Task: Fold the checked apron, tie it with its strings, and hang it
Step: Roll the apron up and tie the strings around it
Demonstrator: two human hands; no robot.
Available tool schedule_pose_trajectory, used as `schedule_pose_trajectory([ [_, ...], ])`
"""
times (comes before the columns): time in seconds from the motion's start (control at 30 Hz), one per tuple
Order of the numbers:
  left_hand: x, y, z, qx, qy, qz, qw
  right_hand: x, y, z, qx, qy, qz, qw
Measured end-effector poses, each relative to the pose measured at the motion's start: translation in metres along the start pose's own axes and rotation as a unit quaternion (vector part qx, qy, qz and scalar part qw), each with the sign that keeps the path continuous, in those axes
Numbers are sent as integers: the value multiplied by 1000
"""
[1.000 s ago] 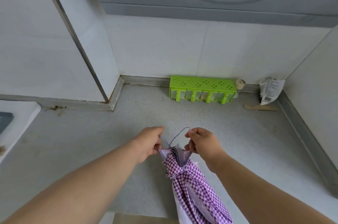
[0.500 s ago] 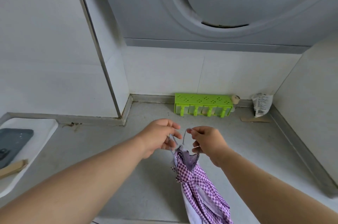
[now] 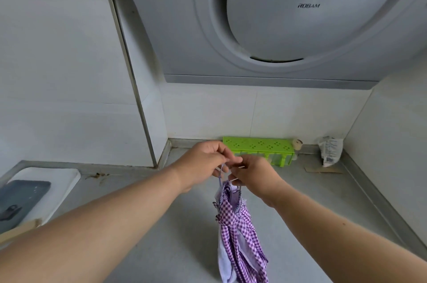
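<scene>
Hands (image 3: 203, 162) (image 3: 251, 174) raised together, fingers pinching string (image 3: 221, 173); apron (image 3: 238, 232) dangling below.

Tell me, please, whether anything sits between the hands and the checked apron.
Nothing does: the left hand and right hand both already pinch the string loop at the top of the hanging apron.

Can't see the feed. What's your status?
Both grips, left hand and right hand, pinch thin string. Purple checked fabric apron bundled, dangling, not hung. Nothing blocking.
</scene>
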State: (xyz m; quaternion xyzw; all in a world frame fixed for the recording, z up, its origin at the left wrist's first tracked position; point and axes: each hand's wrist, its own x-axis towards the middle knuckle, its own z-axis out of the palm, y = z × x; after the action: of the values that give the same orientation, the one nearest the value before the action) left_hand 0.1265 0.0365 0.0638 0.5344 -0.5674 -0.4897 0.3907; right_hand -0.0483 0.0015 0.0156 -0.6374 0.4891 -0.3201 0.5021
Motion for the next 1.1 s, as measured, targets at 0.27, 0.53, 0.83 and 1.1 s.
schedule_pose_trajectory([
  [0.27, 20, 19, 10, 34, 2, 39, 999, 11, -2, -20, 24, -89, -64, 994],
  [0.53, 36, 12, 22, 13, -15, 26, 999, 16, 0, -27, 68, -70, -46, 994],
  [0.83, 34, -7, 14, 98, 10, -143, 985, 19, 5, -26, 79, -72, -34, 994],
  [1.1, 37, -19, 7, 202, -38, -122, 971, 16, 8, -22, 47, -71, -40, 996],
])
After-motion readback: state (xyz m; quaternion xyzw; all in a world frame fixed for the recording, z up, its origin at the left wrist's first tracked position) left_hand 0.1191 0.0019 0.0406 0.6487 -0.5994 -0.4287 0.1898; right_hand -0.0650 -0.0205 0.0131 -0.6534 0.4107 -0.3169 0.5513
